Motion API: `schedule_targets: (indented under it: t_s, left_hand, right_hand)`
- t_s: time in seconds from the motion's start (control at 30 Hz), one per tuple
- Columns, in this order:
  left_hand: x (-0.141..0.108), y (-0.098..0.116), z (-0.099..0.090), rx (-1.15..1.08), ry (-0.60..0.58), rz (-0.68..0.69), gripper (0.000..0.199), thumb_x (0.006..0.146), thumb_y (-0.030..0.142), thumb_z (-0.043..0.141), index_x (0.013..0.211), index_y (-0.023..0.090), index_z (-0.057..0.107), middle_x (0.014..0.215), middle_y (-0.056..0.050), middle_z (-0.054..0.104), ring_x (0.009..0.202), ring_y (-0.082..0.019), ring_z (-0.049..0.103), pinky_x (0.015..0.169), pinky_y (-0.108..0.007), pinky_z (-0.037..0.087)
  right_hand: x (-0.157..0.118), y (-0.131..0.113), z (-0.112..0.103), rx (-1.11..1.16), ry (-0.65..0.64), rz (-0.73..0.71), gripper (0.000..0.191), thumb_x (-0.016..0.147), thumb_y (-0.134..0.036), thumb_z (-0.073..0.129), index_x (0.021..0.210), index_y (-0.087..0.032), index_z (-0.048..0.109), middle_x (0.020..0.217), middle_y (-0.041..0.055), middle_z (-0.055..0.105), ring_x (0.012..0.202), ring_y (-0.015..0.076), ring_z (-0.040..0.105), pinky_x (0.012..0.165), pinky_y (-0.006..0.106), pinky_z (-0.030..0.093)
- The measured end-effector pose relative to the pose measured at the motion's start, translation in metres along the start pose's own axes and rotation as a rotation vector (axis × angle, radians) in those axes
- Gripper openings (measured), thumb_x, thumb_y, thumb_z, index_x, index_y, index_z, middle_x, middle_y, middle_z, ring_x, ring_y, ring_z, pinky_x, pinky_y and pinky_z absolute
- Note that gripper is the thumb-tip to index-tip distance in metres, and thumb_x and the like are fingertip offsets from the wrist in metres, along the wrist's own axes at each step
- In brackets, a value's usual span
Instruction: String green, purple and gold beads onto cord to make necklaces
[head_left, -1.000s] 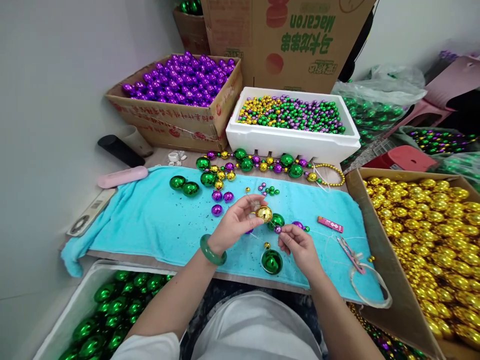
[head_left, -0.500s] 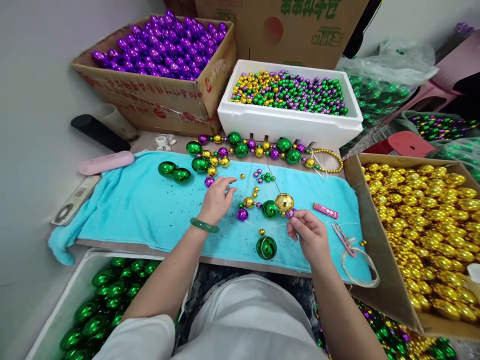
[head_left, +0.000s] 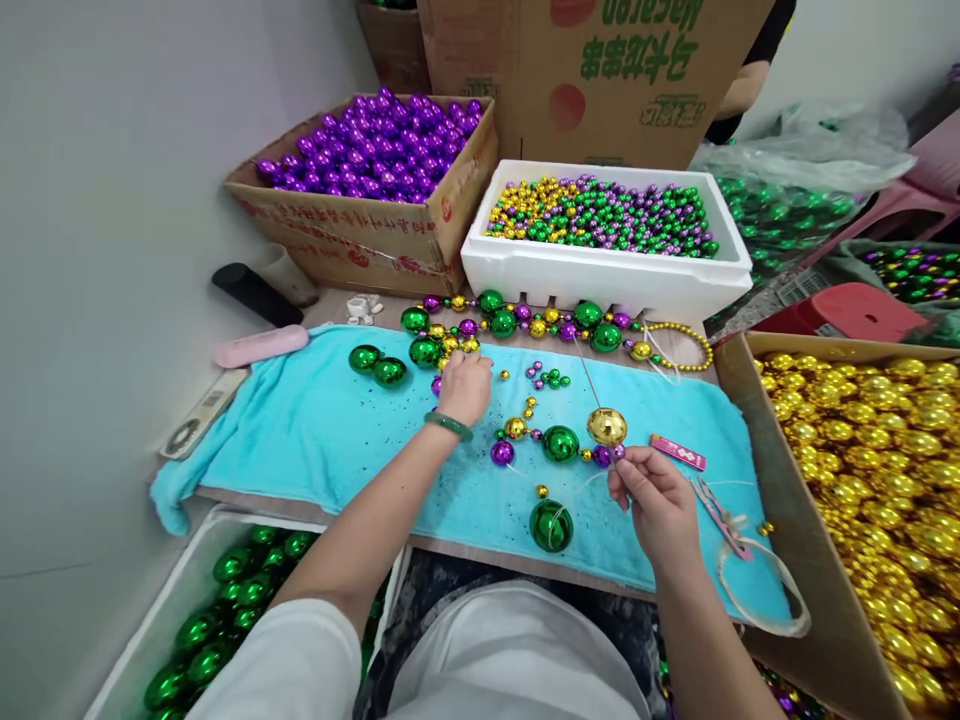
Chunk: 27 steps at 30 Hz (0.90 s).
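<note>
Turquoise towel (head_left: 300, 440) covering the tabletop, boxes of beads crowding around, left hand (head_left: 466, 388) reaching over yellow beads (head_left: 470, 345), its grip impossible to tell, right hand (head_left: 657, 496) pinching a small purple bead (head_left: 618, 452) below the large gold bead (head_left: 607, 427).

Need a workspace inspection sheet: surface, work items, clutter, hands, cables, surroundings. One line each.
Surface: turquoise towel over a wood-look tabletop, dark specks scattered on it.
Work items: large gold ball on a thin needle; large green ball on the towel, left of it.
Clutter: pink case, pink packet, pink-handled cutting tool.
Hands: right hand pinches at a small light-purple bead; left hand at small gold balls, grip hidden.
Cables: nothing seen.
Surroundings: carton of purple balls, white foam box, another person's arm behind.
</note>
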<state>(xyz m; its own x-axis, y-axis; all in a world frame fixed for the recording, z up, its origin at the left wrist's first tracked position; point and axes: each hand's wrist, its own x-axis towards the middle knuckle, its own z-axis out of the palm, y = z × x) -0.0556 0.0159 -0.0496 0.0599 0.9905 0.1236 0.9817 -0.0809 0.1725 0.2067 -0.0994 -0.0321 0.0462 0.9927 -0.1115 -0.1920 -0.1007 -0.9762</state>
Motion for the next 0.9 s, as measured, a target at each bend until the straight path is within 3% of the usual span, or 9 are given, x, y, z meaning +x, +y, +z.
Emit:
schedule_targets:
  t_s: [0.3, 0.47, 0.67, 0.9]
  left_hand:
    - [0.023, 0.0, 0.012, 0.005, -0.083, 0.03, 0.034, 0.09, 0.023, 0.045, 0.111, 0.016, 0.07, 0.11, -0.013, 0.067, 0.105, -0.031, 0.051, 0.091, -0.042, 0.039]
    - [0.023, 0.002, 0.016, 0.002, -0.111, 0.012, 0.032, 0.089, 0.025, 0.046, 0.109, 0.019, 0.07, 0.108, -0.014, 0.066, 0.108, -0.033, 0.051, 0.091, -0.044, 0.037]
    - [0.021, 0.005, 0.009, 0.014, -0.077, -0.069, 0.03, 0.088, 0.021, 0.047, 0.109, 0.021, 0.07, 0.112, -0.012, 0.067, 0.109, -0.034, 0.05, 0.092, -0.048, 0.035]
    - [0.019, 0.02, 0.021, -0.032, -0.095, 0.0, 0.026, 0.088, 0.022, 0.049, 0.101, 0.022, 0.072, 0.104, -0.013, 0.068, 0.105, -0.033, 0.052, 0.095, -0.052, 0.032]
  right_hand:
    - [0.008, 0.006, 0.0, 0.02, 0.045, 0.058, 0.019, 0.075, -0.034, 0.071, 0.077, -0.018, 0.061, 0.056, -0.0012, 0.06, 0.047, 0.0094, 0.049, 0.041, 0.02, 0.034]
    - [0.015, 0.011, -0.003, 0.038, 0.063, 0.113, 0.02, 0.072, -0.035, 0.07, 0.076, -0.018, 0.06, 0.055, -0.0019, 0.059, 0.045, 0.009, 0.048, 0.039, 0.02, 0.032]
    - [0.013, 0.011, -0.01, 0.029, 0.084, 0.07, 0.019, 0.074, -0.034, 0.071, 0.077, -0.018, 0.061, 0.056, -0.0017, 0.059, 0.047, 0.0089, 0.049, 0.041, 0.02, 0.033]
    - [0.01, 0.017, -0.015, -0.006, 0.065, 0.08, 0.02, 0.077, -0.034, 0.071, 0.08, -0.017, 0.062, 0.059, -0.0007, 0.059, 0.05, 0.0096, 0.05, 0.043, 0.02, 0.035]
